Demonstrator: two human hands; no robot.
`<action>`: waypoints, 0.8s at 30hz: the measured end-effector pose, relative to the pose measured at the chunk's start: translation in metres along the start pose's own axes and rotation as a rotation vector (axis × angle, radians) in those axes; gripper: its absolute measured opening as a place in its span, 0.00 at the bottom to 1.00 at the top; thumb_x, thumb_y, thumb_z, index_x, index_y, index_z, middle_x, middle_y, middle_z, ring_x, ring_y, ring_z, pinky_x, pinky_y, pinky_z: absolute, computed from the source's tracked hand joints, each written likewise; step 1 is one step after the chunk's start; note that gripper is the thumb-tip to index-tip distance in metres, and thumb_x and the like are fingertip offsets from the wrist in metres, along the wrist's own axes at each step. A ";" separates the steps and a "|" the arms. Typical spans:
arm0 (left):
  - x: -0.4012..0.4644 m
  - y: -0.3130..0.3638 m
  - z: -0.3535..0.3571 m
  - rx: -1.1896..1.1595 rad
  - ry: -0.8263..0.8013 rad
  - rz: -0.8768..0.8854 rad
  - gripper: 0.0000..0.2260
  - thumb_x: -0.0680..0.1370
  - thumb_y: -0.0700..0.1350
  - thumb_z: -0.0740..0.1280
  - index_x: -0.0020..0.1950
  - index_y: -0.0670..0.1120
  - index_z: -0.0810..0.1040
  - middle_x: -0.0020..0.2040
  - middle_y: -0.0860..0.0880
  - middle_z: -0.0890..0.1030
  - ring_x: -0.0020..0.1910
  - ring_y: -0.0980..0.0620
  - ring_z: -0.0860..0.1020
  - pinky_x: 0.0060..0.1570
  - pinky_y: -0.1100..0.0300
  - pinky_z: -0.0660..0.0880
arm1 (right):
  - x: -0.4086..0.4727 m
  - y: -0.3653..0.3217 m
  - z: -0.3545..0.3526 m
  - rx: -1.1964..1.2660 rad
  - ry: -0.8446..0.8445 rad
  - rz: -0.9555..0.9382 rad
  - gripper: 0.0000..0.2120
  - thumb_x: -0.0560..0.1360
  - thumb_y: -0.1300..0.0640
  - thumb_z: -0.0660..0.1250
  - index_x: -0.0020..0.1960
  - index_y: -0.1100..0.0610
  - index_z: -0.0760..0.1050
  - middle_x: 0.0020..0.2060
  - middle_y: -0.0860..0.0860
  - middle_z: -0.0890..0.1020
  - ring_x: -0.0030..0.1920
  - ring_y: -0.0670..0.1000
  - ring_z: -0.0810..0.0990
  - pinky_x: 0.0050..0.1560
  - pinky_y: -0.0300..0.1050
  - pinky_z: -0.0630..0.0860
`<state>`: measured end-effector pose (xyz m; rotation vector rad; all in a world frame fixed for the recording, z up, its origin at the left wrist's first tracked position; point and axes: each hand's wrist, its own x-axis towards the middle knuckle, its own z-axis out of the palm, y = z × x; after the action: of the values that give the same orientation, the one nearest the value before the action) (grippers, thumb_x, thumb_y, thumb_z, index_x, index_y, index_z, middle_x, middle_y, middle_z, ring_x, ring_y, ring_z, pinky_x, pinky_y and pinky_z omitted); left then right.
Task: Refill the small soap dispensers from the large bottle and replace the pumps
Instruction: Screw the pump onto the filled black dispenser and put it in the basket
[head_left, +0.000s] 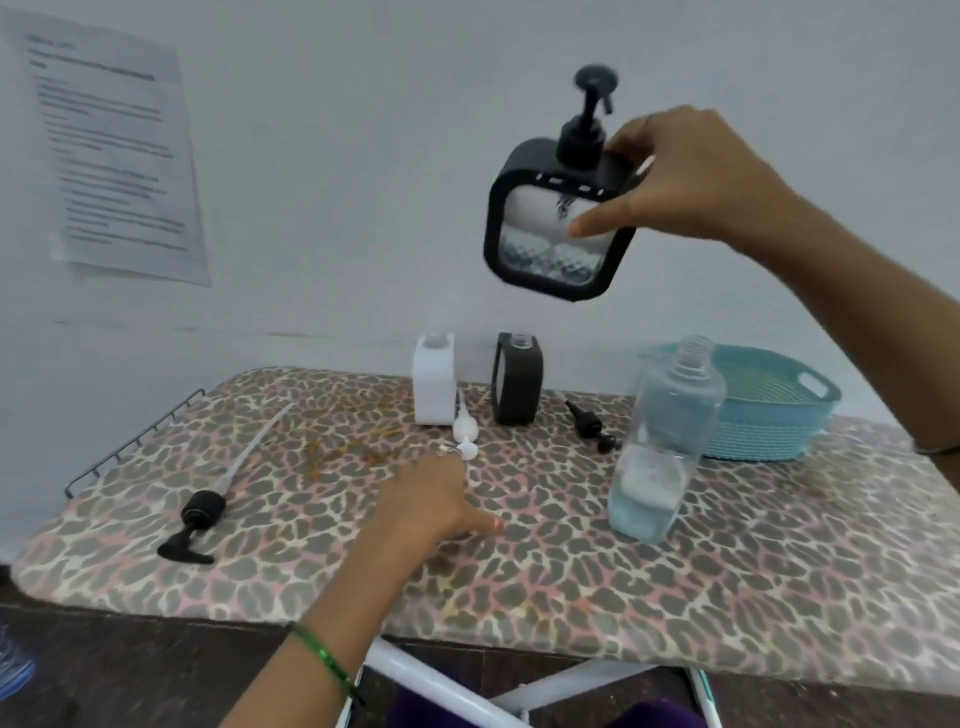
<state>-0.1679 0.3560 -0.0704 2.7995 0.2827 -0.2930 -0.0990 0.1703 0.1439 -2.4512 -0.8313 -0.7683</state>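
Note:
My right hand (685, 176) holds a black square dispenser (550, 228) in the air above the board, gripping its top corner; its black pump is fitted and foamy soap shows inside. My left hand (431, 499) rests on the leopard-print board (779, 561) with fingers curled down, just in front of a white pump (465, 431). A white dispenser (435, 379) and a black dispenser (518, 379) stand without pumps at the back. A small black pump (589, 426) lies beside them. The large clear bottle (660, 447) stands uncapped, with a little soap at the bottom.
A long black pump with a tube (208, 499) lies at the left of the board near a wire rack (130, 436). A teal basket (774, 410) sits at the back right behind the bottle. A printed sheet (114, 150) hangs on the wall.

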 end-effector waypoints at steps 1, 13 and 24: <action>0.003 0.009 0.003 0.068 -0.015 0.019 0.37 0.70 0.63 0.71 0.72 0.46 0.63 0.69 0.46 0.70 0.66 0.46 0.71 0.64 0.49 0.70 | -0.003 0.010 -0.009 0.013 0.045 0.038 0.24 0.64 0.50 0.78 0.55 0.61 0.80 0.46 0.55 0.81 0.45 0.53 0.78 0.43 0.42 0.70; 0.020 0.081 0.013 0.371 -0.284 0.118 0.33 0.69 0.62 0.72 0.66 0.47 0.68 0.63 0.48 0.74 0.60 0.49 0.74 0.61 0.55 0.72 | -0.060 0.166 -0.029 0.124 0.324 0.625 0.26 0.56 0.49 0.79 0.44 0.66 0.79 0.40 0.61 0.84 0.39 0.58 0.83 0.43 0.61 0.81; 0.035 0.105 0.011 0.481 -0.360 0.131 0.40 0.68 0.55 0.76 0.73 0.45 0.62 0.71 0.46 0.68 0.68 0.46 0.70 0.68 0.52 0.68 | -0.097 0.238 0.039 -0.140 0.231 0.861 0.18 0.63 0.51 0.77 0.43 0.62 0.73 0.38 0.55 0.77 0.38 0.56 0.77 0.34 0.44 0.69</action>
<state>-0.1125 0.2602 -0.0586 3.1235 -0.0677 -0.9280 0.0060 -0.0203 0.0010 -2.4211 0.3780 -0.7432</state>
